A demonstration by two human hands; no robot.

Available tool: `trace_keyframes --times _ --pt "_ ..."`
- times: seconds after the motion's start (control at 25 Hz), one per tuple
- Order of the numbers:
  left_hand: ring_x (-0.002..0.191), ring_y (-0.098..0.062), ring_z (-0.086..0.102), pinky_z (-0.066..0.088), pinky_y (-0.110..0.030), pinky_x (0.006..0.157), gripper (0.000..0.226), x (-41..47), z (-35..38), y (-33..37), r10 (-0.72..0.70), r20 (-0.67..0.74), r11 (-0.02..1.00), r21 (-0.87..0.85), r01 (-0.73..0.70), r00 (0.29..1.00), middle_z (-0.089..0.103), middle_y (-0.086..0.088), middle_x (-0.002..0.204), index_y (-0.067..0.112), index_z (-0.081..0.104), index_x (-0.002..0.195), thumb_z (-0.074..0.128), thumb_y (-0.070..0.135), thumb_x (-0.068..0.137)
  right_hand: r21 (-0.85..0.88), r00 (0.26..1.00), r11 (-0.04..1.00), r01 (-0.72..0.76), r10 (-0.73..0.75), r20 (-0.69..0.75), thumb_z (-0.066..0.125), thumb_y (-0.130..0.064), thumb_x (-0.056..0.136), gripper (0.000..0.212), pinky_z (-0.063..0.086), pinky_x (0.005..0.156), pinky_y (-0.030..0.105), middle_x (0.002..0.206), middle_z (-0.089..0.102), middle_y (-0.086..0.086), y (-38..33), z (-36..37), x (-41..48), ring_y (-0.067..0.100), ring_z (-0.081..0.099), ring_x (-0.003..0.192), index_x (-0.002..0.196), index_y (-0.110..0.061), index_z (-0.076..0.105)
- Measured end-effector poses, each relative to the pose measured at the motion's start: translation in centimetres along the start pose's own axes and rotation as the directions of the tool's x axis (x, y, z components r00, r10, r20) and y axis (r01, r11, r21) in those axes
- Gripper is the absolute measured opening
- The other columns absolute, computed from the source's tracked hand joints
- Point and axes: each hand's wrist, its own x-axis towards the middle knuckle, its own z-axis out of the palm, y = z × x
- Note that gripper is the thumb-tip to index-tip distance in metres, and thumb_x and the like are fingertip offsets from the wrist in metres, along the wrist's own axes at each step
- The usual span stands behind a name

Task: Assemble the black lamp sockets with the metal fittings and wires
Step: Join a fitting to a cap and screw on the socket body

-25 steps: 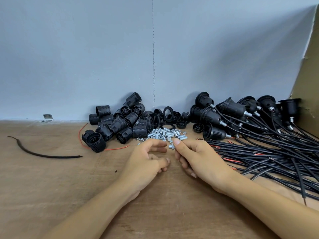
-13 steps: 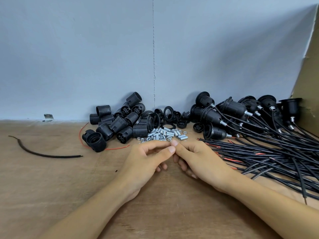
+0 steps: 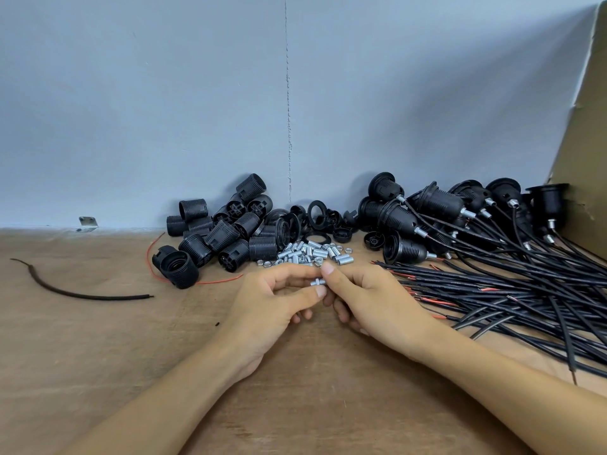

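1. Two forearms reach in from the near edge of the wooden table (image 3: 98,356), and the hands meet at its middle.
2. The left hand (image 3: 266,303) pinches one end of a short threaded metal tube (image 3: 318,282) between thumb and forefinger. The right hand (image 3: 371,300) pinches the other end the same way. The remaining fingers of both curl loosely underneath. A nut seems to sit on the tube, though it is too small to be sure.
3. Out to the left lies a stray length of black cable (image 3: 82,294), well apart from the hands.
4. Just beyond the fingertips is a heap of loose metal fittings (image 3: 312,252), tubes and small nuts mixed together.
5. Left of that heap is a pile of bare socket shells (image 3: 226,231) with no wire in any of them, and a thin red wire (image 3: 151,254) curls around the nearest one. Behind the heap sit loose black rings and caps (image 3: 317,211).
6. To the right, a thick bundle of black wires (image 3: 509,290) fans toward the hands with red stripped ends showing. At its far end lie the finished sockets (image 3: 437,205), each with a metal fitting at its neck and a wire leading out.
7. My reading is that the job is roughly half done. A good batch is wired up, while a similar number of shells and many fittings wait. The step in hand looks like preparing one fitting before it goes into a shell.
8. Farthest back are the grey wall (image 3: 164,110), a small metal bracket (image 3: 88,222) at its foot, and a cardboard flap (image 3: 588,159) on the right.
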Motion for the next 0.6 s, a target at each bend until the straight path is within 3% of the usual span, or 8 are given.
trace_keyframes --times 0.16,0.32,0.48,0.6 --pt "0.054 -0.012 0.059 0.047 -0.019 0.049 0.016 0.3 -0.1 -0.1 -0.023 -0.09 0.998 -0.066 0.017 0.996 0.075 -0.003 0.079 0.016 0.079 0.095 0.08 0.007 0.081 -0.115 0.998 0.993 0.034 -0.039 -0.04 0.046 -0.044 0.103 0.046 0.035 0.048 0.011 0.054 0.06 0.006 0.2 -0.1 0.1 0.003 0.046 0.041 0.074 -0.014 0.064" --pt "0.05 -0.012 0.058 0.046 -0.02 0.047 0.011 0.7 -0.1 -0.3 -0.047 -0.223 0.992 -0.124 0.02 0.974 0.07 0.0 0.071 0.009 0.076 0.094 0.079 0.007 0.084 -0.339 0.983 0.941 0.004 -0.067 -0.173 0.051 -0.04 0.101 0.033 0.039 0.059 0.019 0.069 0.065 0.0 0.8 -1.2 0.5 0.002 0.051 0.058 0.078 -0.022 0.067" --pt "0.048 -0.011 0.058 0.045 -0.02 0.045 0.01 1.2 0.0 -0.6 -0.054 -0.325 0.988 -0.153 0.004 0.944 0.067 0.004 0.069 0.009 0.071 0.098 0.072 0.002 0.09 -0.412 0.984 0.911 -0.033 -0.044 -0.175 0.058 -0.027 0.098 0.014 0.037 0.066 0.003 0.082 0.062 -0.016 1.0 -1.3 1.2 -0.004 0.053 0.07 0.094 -0.025 0.071" --pt "0.046 -0.01 0.056 0.045 -0.019 0.044 0.011 1.4 -0.1 -0.6 -0.055 -0.325 0.992 -0.122 0.016 0.944 0.064 0.001 0.071 0.008 0.07 0.099 0.073 0.004 0.09 -0.516 0.983 0.856 -0.033 -0.066 -0.173 0.056 -0.02 0.097 0.019 0.038 0.074 0.004 0.102 0.059 -0.006 0.8 -0.5 2.5 0.005 0.055 0.086 0.11 -0.018 0.07"
